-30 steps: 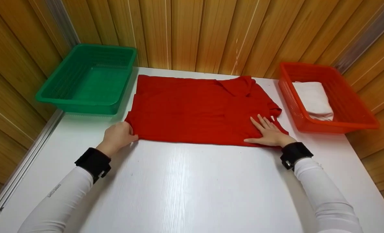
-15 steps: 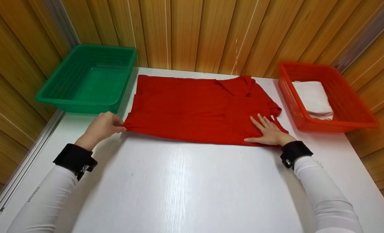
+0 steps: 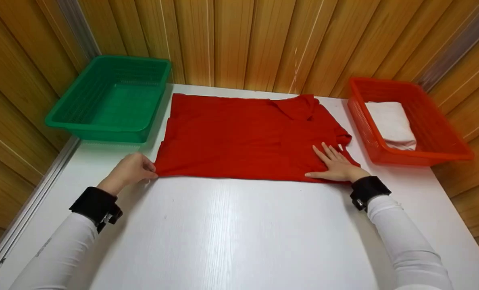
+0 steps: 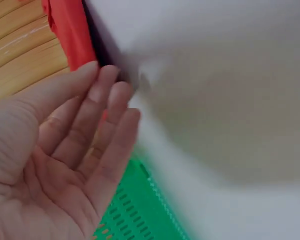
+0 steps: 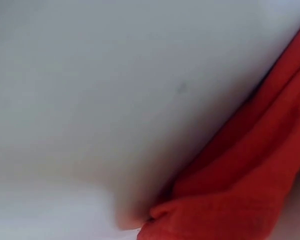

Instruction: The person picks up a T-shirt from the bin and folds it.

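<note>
A red collared shirt [image 3: 231,137] lies spread on the white table, its collar toward the right and its hem toward the left. At the near left corner of the hem, my left hand [image 3: 131,169] pinches the fabric between thumb and fingertips. The left wrist view shows the red cloth [image 4: 75,35] at the tips of the thumb and index finger. My right hand [image 3: 336,167] rests flat on the near right part of the shirt, fingers spread. Folds of the shirt's near edge [image 5: 240,175] fill the lower right of the right wrist view, where most of that hand is out of sight.
A green plastic basket [image 3: 142,135] stands at the back left. At the back right, an orange-red basket [image 3: 425,159] holds a folded white cloth [image 3: 390,123]. Wood-plank walls [image 3: 231,44] border the white table [image 3: 239,233] behind and at the sides.
My left hand has shifted left, pulling the hem corner outward, then lowered it toward me. The near edge of the shirt now runs straighter. My right hand stays in place.
</note>
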### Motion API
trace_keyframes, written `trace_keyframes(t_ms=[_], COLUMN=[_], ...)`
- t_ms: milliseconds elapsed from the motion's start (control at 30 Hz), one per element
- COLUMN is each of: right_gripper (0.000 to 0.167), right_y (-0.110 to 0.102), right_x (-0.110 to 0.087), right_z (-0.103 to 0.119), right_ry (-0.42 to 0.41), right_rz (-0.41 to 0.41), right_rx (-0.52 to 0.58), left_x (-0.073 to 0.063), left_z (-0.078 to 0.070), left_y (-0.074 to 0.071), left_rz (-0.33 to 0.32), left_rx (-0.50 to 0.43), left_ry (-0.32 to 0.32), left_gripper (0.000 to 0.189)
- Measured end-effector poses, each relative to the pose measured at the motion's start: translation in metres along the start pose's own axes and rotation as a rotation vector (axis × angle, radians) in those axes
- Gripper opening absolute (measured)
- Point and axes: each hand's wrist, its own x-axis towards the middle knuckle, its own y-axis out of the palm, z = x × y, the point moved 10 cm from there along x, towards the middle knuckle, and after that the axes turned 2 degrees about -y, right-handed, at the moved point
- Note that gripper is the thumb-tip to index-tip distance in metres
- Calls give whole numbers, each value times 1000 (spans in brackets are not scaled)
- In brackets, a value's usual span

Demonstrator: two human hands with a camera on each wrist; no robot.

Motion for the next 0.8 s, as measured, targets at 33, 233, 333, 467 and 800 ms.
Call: trace_keyframes(t_ms=[33, 233, 333, 467, 800], right_gripper=[118, 120, 123, 126, 129], right_y=[0, -1, -3, -5, -4], right_x=[0, -2, -4, -7, -28], right_z=[0, 2, 3, 5, 20], right_ry=[2, -3, 5, 19, 19], right_rz=[1, 3, 4, 6, 36], right_rx=[-1, -10, -7, -8, -24], left_x=[0, -6, -3, 13, 28], left_z=[0, -17, -38, -63, -44], left_y=[2, -8, -5, 34, 81], left_rz=[8, -77, -159, -78, 189], left_rx=[13, 166, 219, 295, 425], left_ry=[-10, 14, 76, 177, 136], left_gripper=[17, 20, 28, 57, 77])
